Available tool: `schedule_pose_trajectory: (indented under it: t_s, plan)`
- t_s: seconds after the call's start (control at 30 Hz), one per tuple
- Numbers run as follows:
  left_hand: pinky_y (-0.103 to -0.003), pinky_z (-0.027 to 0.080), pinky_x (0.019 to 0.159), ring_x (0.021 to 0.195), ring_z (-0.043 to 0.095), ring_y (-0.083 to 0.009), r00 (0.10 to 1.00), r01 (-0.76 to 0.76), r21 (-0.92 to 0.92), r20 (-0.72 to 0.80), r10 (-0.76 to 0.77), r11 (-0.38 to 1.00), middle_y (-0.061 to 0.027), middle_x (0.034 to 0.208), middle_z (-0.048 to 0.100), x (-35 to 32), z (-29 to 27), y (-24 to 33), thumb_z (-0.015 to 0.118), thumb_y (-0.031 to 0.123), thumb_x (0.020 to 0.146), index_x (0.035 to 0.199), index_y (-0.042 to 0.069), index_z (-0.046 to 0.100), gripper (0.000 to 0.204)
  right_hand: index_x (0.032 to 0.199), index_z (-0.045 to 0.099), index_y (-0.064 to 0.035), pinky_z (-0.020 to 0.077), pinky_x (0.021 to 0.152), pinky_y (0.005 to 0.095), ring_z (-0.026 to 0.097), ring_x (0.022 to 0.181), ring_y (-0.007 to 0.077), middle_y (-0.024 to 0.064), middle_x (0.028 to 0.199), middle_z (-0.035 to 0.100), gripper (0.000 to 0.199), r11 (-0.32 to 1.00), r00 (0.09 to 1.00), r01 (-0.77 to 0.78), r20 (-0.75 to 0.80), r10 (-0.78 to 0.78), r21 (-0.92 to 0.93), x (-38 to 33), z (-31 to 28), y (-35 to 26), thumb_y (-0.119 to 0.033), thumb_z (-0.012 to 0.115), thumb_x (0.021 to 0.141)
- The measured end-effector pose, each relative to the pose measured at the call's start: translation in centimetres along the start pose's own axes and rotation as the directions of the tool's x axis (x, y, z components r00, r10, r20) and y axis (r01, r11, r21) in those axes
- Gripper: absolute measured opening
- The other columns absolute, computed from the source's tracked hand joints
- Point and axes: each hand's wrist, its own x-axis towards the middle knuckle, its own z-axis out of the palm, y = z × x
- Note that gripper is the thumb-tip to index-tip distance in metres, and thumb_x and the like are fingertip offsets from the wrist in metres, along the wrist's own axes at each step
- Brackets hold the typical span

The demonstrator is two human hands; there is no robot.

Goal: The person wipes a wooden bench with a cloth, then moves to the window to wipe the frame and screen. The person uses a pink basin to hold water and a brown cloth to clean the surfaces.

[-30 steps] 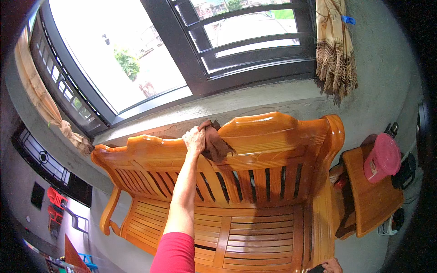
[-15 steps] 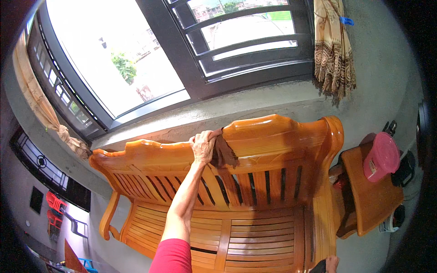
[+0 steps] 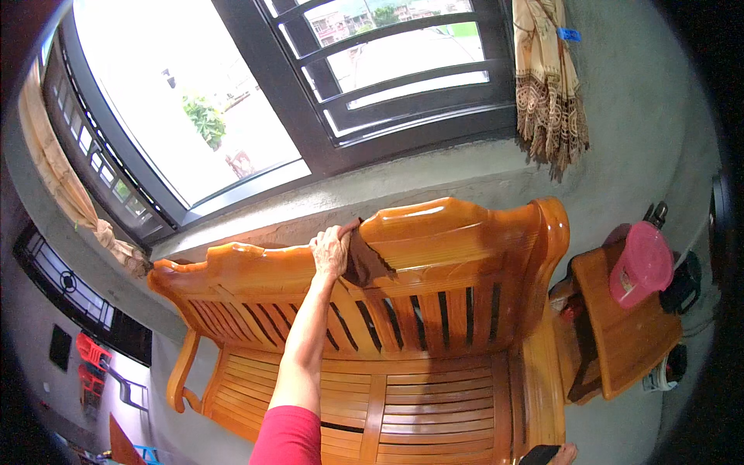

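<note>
Sliding rightward along the top rail since the earlier frames, the left hand (image 3: pixel 331 252) had its fingers curled around a brown cloth (image 3: pixel 364 262), pressed against the glossy wooden bench (image 3: pixel 457 248) backrest below the window (image 3: pixel 256 116), while the right hand stayed unseen.

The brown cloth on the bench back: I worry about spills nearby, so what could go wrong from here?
The left hand presses the brown cloth on the top rail of the wooden bench with the arm stretched out, so the cloth could slip behind the backrest. The pink jug sits near the side table's far edge; a bump to the bench might tip it.
</note>
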Motion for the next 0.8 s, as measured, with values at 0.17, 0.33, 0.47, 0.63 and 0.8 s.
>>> schedule_pose_trajectory:
  t_s: [0.17,0.33,0.47,0.63,0.8]
  plan:
    - [-0.044,0.039,0.084,0.090,0.057,-0.0308,0.982,0.151,0.035,0.106,-0.154,0.988,-0.0082,0.095,0.062,0.7,0.3,-0.3,0.040,0.036,0.096,0.113,0.023,0.059,0.029,0.082,0.064,-0.0009,0.0475,0.063,0.0393,0.060,0.067,0.0271,0.0182,0.074,0.064,0.023,0.999,0.999,-0.012,0.032,0.011,0.040,0.3,0.4,-1.5,-0.022,0.056,0.087]
    - [-0.045,0.041,0.083,0.091,0.059,-0.0311,0.989,0.098,0.069,0.103,-0.104,0.993,-0.0086,0.099,0.064,0.6,0.1,0.2,0.038,0.033,0.096,0.120,0.031,0.059,0.032,0.083,0.064,-0.0013,0.0477,0.063,0.0387,0.060,0.067,0.0264,0.0176,0.074,0.064,0.022,0.999,0.997,-0.022,0.073,0.018,0.050,1.6,0.8,-4.5,-0.021,0.057,0.087]
    - [-0.043,0.040,0.084,0.091,0.058,-0.0306,0.998,0.049,0.037,0.040,-0.050,0.998,-0.0088,0.097,0.064,0.1,0.4,0.2,0.038,0.034,0.096,0.120,0.028,0.060,0.032,0.083,0.064,-0.0016,0.0477,0.063,0.0383,0.060,0.067,0.0259,0.0170,0.075,0.064,0.021,0.999,0.994,-0.005,0.106,-0.001,0.055,2.8,0.8,-6.6,-0.021,0.057,0.086]
    - [-0.043,0.038,0.085,0.091,0.056,-0.0301,0.995,0.080,0.035,0.051,-0.082,0.996,-0.0083,0.099,0.063,0.0,-0.5,0.6,0.044,0.034,0.094,0.109,0.020,0.063,0.028,0.085,0.064,-0.0020,0.0479,0.062,0.0377,0.060,0.067,0.0253,0.0164,0.075,0.064,0.020,0.998,0.988,0.010,0.150,-0.019,0.060,3.9,1.3,-8.3,-0.021,0.057,0.086]
    - [-0.043,0.033,0.091,0.097,0.054,-0.0299,0.991,0.132,-0.063,0.039,-0.130,0.989,-0.0074,0.098,0.061,0.0,-0.5,0.5,0.048,0.035,0.093,0.103,0.014,0.062,0.028,0.086,0.063,-0.0024,0.0480,0.062,0.0372,0.060,0.067,0.0246,0.0158,0.075,0.064,0.019,0.998,0.982,0.024,0.187,-0.035,0.060,4.9,1.4,-9.4,-0.021,0.058,0.086]
